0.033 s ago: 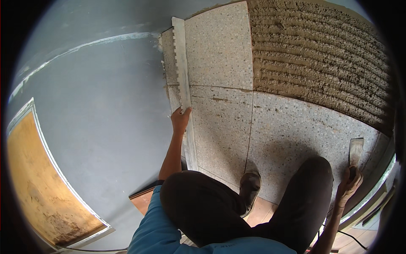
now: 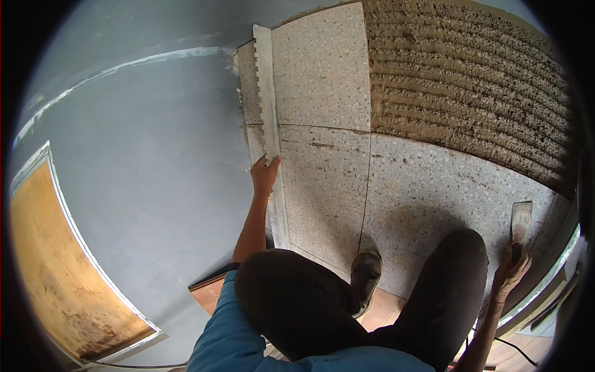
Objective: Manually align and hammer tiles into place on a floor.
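Note:
My left hand (image 2: 264, 176) is closed on a long pale metal straightedge (image 2: 266, 87) with notches along its left edge. The straightedge lies lengthwise over speckled floor tiles (image 2: 322, 74), close beside the grey wall. At the far right, my right hand (image 2: 513, 271) grips the dark handle of a scraper (image 2: 522, 216). Its flat, mortar-smeared blade points away from me above a large speckled tile (image 2: 427, 186); whether it touches the tile I cannot tell.
Ridged mortar (image 2: 465, 87) covers the floor at the far right, bordering the tiles. The grey wall (image 2: 155, 155) rises at left, with a white-framed wooden panel (image 2: 80, 273). A reddish-brown tile piece (image 2: 207, 294) leans near my left knee. A black cable (image 2: 517, 350) runs at lower right.

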Tool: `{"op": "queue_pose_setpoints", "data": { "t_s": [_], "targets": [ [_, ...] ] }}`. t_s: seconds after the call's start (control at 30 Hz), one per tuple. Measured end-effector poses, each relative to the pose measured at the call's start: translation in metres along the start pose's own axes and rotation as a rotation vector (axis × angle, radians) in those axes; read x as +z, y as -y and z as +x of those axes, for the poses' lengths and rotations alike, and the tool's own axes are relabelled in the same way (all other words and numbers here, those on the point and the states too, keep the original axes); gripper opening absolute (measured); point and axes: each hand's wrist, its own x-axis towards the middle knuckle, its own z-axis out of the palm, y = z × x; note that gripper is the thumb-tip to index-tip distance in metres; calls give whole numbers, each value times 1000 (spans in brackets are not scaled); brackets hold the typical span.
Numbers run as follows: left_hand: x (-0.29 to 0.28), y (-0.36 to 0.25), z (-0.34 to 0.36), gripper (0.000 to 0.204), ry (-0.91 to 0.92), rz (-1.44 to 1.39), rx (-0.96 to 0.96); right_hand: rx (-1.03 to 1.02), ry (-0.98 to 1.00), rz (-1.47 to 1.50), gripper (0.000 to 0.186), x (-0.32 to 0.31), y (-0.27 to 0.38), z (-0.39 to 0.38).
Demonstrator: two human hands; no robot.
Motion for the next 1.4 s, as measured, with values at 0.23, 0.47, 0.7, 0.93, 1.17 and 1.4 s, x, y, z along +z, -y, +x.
{"op": "queue_pose_setpoints", "data": {
  "t_s": [0.23,0.47,0.7,0.93,1.17,1.4],
  "targets": [
    [6,2,-13,47,-132,-141,151,-79,-51,25,38,2,-3,2],
    [2,16,3,49,-37,197,122,-57,-88,-15,38,5,-3,2],
    [5,21,1,45,-74,123,172,-77,-78,-19,37,5,-2,3],
    [7,22,6,42,1,8,170,-78,-100,20,38,6,-7,1],
    [8,64,-32,39,-61,-46,231,-82,-55,15,37,4,-5,5],
    [5,135,-142,42,-141,-5,47,-97,-54,42,35,0,5,7]
  ]
}}
